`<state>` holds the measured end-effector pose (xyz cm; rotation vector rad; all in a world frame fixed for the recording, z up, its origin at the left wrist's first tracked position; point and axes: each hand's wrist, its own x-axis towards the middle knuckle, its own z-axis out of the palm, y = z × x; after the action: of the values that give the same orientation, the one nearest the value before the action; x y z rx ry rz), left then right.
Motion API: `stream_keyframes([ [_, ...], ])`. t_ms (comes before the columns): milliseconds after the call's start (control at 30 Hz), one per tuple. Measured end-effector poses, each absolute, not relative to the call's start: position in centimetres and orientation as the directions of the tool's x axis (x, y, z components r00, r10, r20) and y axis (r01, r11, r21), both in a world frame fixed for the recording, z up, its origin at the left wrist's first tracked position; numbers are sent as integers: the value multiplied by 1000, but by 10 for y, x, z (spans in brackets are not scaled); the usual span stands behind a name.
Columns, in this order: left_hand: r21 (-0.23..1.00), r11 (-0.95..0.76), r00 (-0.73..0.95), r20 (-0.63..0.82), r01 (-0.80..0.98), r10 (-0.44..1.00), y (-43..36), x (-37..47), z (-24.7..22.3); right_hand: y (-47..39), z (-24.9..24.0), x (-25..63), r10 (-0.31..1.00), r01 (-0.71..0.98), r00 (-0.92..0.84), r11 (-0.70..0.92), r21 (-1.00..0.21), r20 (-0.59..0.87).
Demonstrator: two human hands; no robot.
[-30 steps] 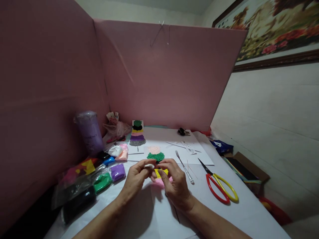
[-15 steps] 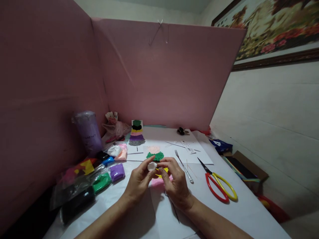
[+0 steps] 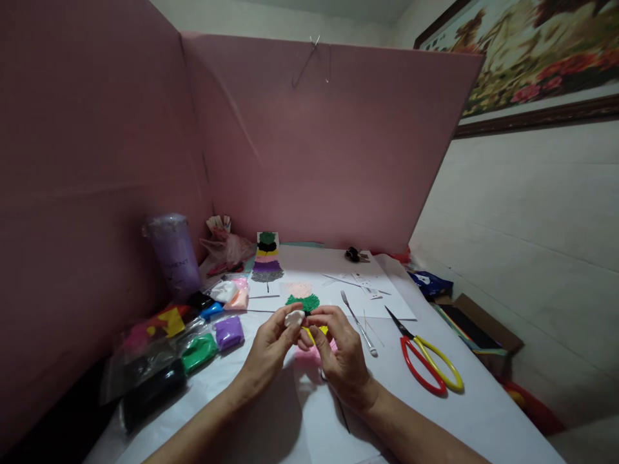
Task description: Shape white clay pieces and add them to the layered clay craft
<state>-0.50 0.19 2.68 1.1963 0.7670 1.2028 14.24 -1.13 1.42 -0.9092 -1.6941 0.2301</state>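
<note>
My left grip (image 3: 268, 345) pinches a small, soft-looking white lump of clay (image 3: 294, 318) between thumb and fingers, holding it up above the near part of a layered clay picture (image 3: 304, 302) with peach, green, yellow and pink bands. My right grip (image 3: 344, 354) is curled just beside the lump, its fingertips drawn together, but I cannot tell whether they grasp anything; both of us partly cover the clay picture. Just right of the clay picture lies a slim silver metal fork (image 3: 358, 323), tines pointing away from me, and farther right a pair of scissors (image 3: 425, 364) with dark blades and one red and one yellow handle loop. Left of the clay picture sit a shiny purple packet (image 3: 229, 332) and, beyond that, a bright green packet (image 3: 199, 354). Behind it to the left lies a narrow card with stacked coloured bands (image 3: 267, 259). Well left of it a purple cylindrical tumbler (image 3: 174, 258) stands on the white-covered bench (image 3: 483, 412).
</note>
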Motion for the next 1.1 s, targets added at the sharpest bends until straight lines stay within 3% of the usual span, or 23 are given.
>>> stream_keyframes([
  [200, 908, 89, 274, 30, -411, 961, 10, -9, 20, -10, 16, 141, 656, 428, -35, 692, -582, 754],
  [733, 936, -33, 246, 126, -351, 961, 5, -9, 29, -8, 10, 142, 636, 449, -59, 705, -549, 769],
  [1100, 909, 74, 254, 36, -409, 967, 10, -11, 30, -11, 13, 141, 630, 450, -57, 709, -544, 774],
])
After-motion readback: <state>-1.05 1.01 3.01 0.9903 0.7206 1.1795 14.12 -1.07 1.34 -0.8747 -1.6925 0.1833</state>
